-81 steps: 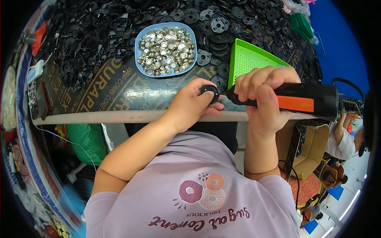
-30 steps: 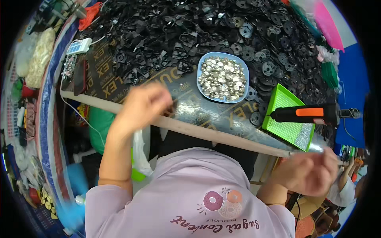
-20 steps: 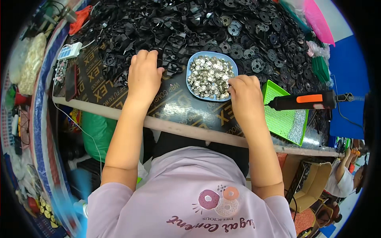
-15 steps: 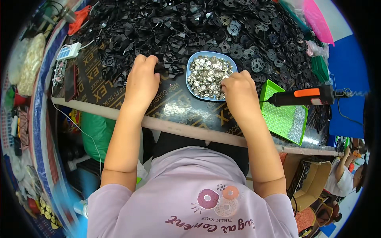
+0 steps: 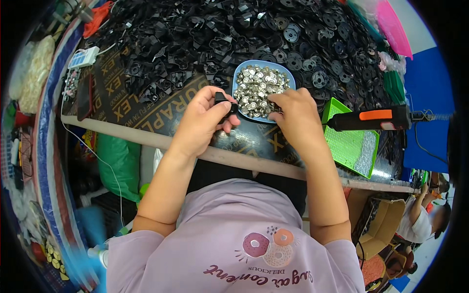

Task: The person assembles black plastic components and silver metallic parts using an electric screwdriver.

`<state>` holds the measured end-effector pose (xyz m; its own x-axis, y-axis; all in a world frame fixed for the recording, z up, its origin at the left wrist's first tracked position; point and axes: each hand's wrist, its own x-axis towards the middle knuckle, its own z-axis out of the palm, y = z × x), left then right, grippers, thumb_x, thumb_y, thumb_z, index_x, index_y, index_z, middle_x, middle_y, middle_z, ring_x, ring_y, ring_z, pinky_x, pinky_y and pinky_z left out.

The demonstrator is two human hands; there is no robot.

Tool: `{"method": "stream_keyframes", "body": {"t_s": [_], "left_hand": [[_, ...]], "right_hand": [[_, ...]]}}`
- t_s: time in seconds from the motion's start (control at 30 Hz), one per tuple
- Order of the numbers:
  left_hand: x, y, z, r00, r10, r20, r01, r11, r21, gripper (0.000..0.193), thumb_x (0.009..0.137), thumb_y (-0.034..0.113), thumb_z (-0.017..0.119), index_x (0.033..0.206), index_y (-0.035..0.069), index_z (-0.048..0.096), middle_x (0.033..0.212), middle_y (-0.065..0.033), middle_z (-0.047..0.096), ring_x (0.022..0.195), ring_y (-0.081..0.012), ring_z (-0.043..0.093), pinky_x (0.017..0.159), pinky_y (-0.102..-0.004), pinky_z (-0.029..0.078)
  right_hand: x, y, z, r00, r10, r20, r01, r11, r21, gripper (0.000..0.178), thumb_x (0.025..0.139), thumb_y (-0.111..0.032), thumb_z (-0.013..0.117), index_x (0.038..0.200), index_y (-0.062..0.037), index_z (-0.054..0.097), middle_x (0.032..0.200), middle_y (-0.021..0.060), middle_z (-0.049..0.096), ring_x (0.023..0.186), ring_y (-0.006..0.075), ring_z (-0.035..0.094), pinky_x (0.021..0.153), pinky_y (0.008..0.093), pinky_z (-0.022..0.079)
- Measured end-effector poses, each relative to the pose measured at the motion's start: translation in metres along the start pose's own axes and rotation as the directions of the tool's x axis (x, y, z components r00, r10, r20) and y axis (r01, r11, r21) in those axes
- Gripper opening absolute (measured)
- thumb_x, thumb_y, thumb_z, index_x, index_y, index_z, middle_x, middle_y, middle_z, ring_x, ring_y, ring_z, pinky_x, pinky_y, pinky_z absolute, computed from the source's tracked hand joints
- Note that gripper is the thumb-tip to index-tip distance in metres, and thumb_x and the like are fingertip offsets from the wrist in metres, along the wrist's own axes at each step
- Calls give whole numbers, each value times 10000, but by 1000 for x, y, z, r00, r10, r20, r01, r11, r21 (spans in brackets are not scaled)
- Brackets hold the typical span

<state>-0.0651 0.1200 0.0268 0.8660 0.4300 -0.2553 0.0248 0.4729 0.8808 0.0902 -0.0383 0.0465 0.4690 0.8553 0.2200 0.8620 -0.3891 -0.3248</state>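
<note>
My left hand (image 5: 201, 118) grips a small black plastic part (image 5: 225, 103) just left of a blue bowl (image 5: 239, 77) filled with several small silver metal pieces (image 5: 256, 87). At the bowl's right front edge my right hand (image 5: 294, 117) rests with its fingertips dipped among the silver pieces; whether it has pinched one I cannot tell. A black and orange power screwdriver (image 5: 372, 119) lies across a green tray (image 5: 350, 142) to the right, touched by neither hand.
A big heap of black plastic parts (image 5: 215, 34) covers the far side of the dark bench (image 5: 146, 117). A phone (image 5: 84, 96) and a white power strip (image 5: 83, 57) lie at the left. Pink and green trays (image 5: 394, 29) stand far right. Another person (image 5: 420, 217) sits at the lower right.
The screwdriver was set down on the green tray. My left hand picked a black part from the heap and drew it toward the bowl; my right hand reached into the silver pieces.
</note>
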Motion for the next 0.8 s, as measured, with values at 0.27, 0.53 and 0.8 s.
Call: {"method": "stream_keyframes", "body": {"t_s": [0.27,0.53,0.8], "left_hand": [[7,-12,12,998,52,-44,-49,997,64,145,938,53,485,1082,55,477,1068,-97,614,760,-128,626,605,-225,487],[10,-15,10,998,46,-37,-45,999,18,138,943,57,487,1081,56,481,1080,-108,618,777,-132,623,615,-227,488],[6,-11,8,999,27,-25,-28,999,-23,192,944,41,469,1135,52,480,1086,-111,605,798,-149,623,640,-240,493]], "right_hand": [[24,2,8,971,98,-217,-62,984,166,116,789,-101,650,892,-62,683,829,128,660,868,318,621,774,423,502],[34,5,21,999,4,47,-12,985,174,328,667,-38,739,989,-30,677,913,147,648,812,308,634,761,396,517],[36,2,-9,989,49,-140,11,918,396,204,772,42,656,961,-25,697,824,113,686,729,173,656,667,272,507]]}}
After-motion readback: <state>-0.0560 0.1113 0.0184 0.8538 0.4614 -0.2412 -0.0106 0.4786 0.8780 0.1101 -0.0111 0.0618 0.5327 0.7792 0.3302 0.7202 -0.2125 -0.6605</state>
